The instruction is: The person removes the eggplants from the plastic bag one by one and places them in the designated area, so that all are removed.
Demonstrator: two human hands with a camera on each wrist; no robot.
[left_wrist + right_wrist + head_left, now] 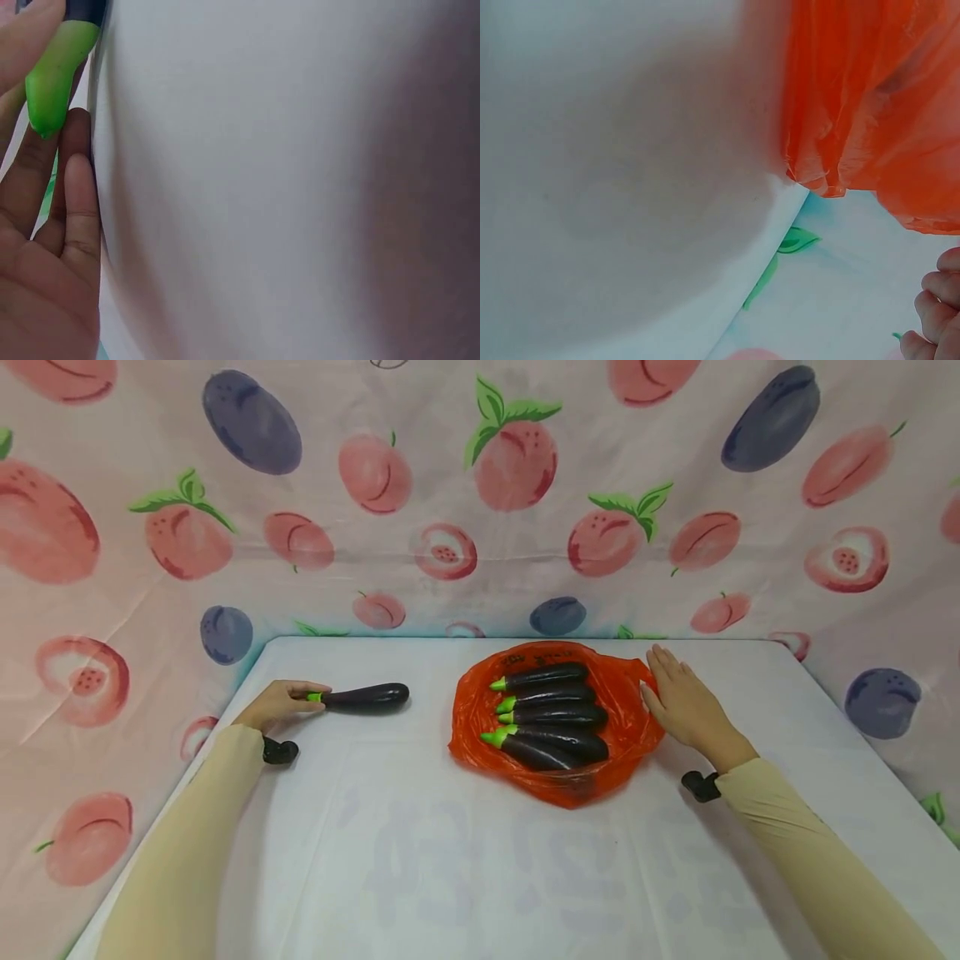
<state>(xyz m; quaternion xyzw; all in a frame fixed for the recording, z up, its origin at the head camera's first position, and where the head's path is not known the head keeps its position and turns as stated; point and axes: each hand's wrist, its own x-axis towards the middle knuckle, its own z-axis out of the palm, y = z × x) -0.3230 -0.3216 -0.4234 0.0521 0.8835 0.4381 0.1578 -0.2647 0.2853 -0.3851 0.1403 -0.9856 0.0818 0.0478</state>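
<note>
At the left of the white table, my left hand (pixel 281 703) pinches an eggplant (pixel 371 697) by its green stem end. The dark, glossy body points right, low over the cloth. In the left wrist view the thumb and fingers lie around the green stem (pixel 56 82). Right of centre, an orange-red plastic bag (pixel 468 727) lies spread open with several eggplants (pixel 555 716) in a row, green ends to the left. My right hand (pixel 690 706) has straight fingers beside the bag's right edge. Its curved fingertips (pixel 937 307) show at the right wrist view's edge, near the bag (pixel 907 150).
A white cloth (pixel 405 877) with faint marks covers the table. Behind the table's far edge rises a fruit-printed curtain (pixel 517 585), which also runs along both sides. Small black devices (pixel 280 751) sit at both wrists.
</note>
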